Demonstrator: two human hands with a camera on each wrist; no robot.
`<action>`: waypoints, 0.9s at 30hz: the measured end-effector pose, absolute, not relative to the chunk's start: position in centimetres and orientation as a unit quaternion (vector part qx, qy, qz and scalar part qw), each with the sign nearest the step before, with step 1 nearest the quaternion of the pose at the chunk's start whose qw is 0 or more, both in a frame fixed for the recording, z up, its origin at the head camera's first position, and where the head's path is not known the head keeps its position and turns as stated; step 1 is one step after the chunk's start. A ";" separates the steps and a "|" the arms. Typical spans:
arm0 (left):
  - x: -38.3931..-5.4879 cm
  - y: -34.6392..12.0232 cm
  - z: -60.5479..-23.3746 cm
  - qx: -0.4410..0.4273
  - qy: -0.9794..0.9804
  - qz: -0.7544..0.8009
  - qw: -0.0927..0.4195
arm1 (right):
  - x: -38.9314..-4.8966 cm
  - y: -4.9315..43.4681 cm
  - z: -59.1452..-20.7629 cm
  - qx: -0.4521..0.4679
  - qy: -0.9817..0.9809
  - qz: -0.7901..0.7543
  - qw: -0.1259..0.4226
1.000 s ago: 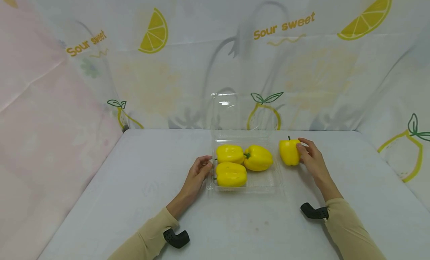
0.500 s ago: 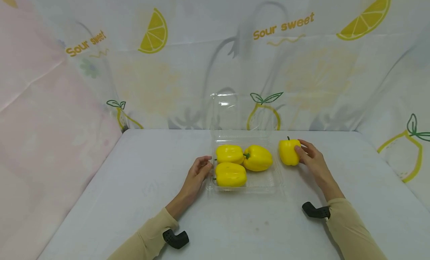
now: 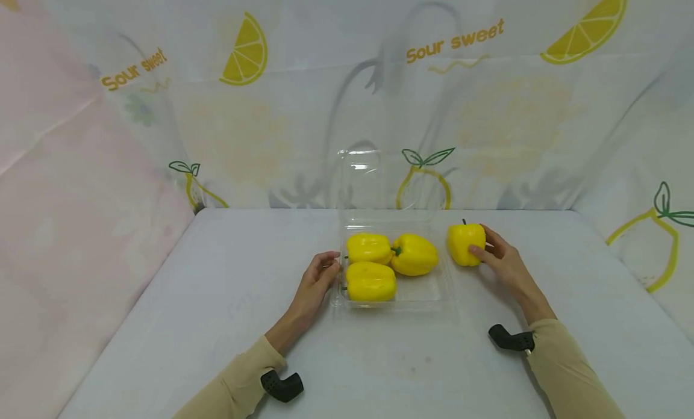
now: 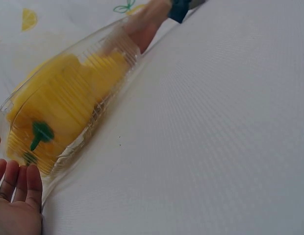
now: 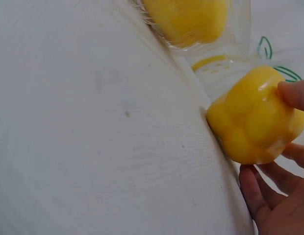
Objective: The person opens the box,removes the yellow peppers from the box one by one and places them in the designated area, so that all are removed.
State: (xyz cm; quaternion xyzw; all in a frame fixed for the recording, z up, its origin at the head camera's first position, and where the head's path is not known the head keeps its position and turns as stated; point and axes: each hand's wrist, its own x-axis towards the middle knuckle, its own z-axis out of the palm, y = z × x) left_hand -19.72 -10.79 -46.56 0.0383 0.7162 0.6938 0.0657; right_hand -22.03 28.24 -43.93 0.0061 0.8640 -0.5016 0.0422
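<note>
Three yellow bell peppers (image 3: 415, 254) lie on their sides in a clear plastic clamshell box (image 3: 423, 292), whose lid (image 3: 363, 178) stands raised at the back. My left hand (image 3: 317, 282) is at the box's left wall; in the left wrist view its fingers (image 4: 34, 183) reach up against the plastic, fairly straight. To the right of the box, my right hand (image 3: 508, 263) holds a fourth bell pepper (image 3: 461, 244) upright, stem up. The thumb (image 5: 295, 94) presses one side of it and the fingers reach round the other. That pepper's base is close to the table.
A white-covered table (image 3: 379, 359) spreads around the box. Behind it hangs a printed cloth (image 3: 303, 124) with lemon pictures, close to the raised lid. A pinkish cloth (image 3: 70, 226) lines the left side. Each wrist carries a black camera mount (image 3: 511, 338).
My right thumb has slid further left across the bell pepper, and the pepper has shifted slightly left towards the box. My left hand and the box keep their places.
</note>
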 end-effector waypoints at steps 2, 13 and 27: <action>-19.8 -10.8 -46.6 0.039 0.715 0.695 0.067 | -22.0 28.4 -44.0 0.002 0.867 -0.496 0.042; -19.8 -10.5 -46.5 0.039 0.715 0.695 0.060 | -22.0 28.6 -44.5 0.000 0.873 -0.486 0.046; -19.8 -10.8 -46.6 0.037 0.722 0.689 0.059 | -22.3 28.2 -44.9 -0.012 0.882 -0.472 0.011</action>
